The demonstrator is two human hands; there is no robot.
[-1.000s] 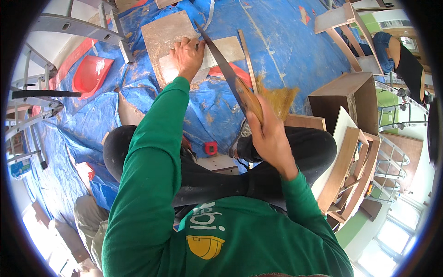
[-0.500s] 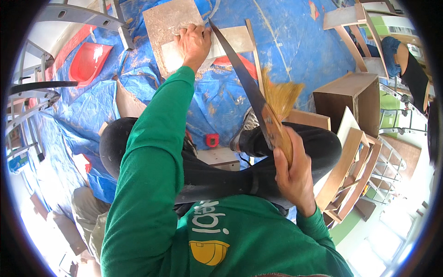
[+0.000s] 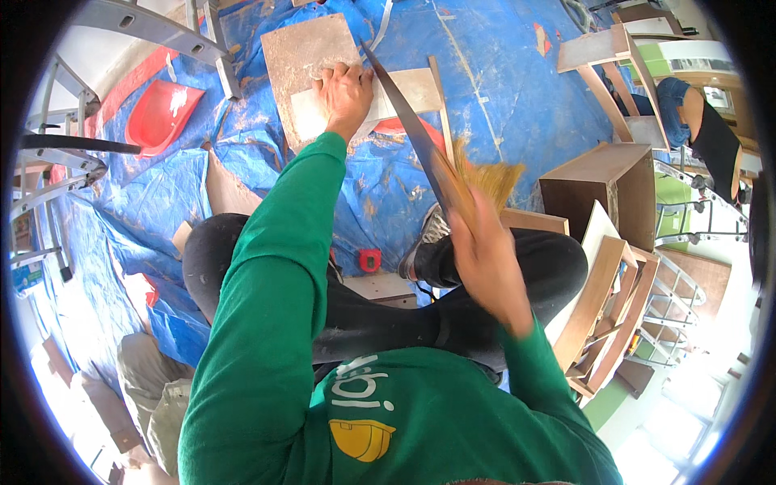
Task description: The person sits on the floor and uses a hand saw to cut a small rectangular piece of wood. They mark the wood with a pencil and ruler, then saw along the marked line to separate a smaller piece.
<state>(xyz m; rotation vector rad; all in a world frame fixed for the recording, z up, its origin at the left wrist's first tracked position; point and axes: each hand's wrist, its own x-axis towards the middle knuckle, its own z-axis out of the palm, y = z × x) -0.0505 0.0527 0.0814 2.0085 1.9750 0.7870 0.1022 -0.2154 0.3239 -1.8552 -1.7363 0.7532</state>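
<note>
My right hand [image 3: 489, 259] is closed round the wooden handle of a hand saw [image 3: 408, 113] and is slightly blurred. The long dark blade slants up and left, its tip just past my left hand. My left hand [image 3: 346, 95] bears down on a pale strip of board [image 3: 416, 90], its fingers bent over the far edge. This strip lies across a larger brown board [image 3: 303, 48], and the blade crosses it right of my left hand. Behind the saw shows a straw-coloured broom head [image 3: 497, 179], partly covered by the blade and my right hand.
Blue tarpaulin [image 3: 533, 105] covers the floor. A red tape measure [image 3: 369, 259] lies between my legs. A red dustpan [image 3: 164, 115] and a metal ladder [image 3: 162, 31] are at left. Wooden boxes [image 3: 602, 186] and frames stand at right, with another person [image 3: 677, 101] beyond.
My right hand has pushed the saw forward and left, its handle now nearer the broom head. My left hand stays on the strip. The whole view has shifted slightly.
</note>
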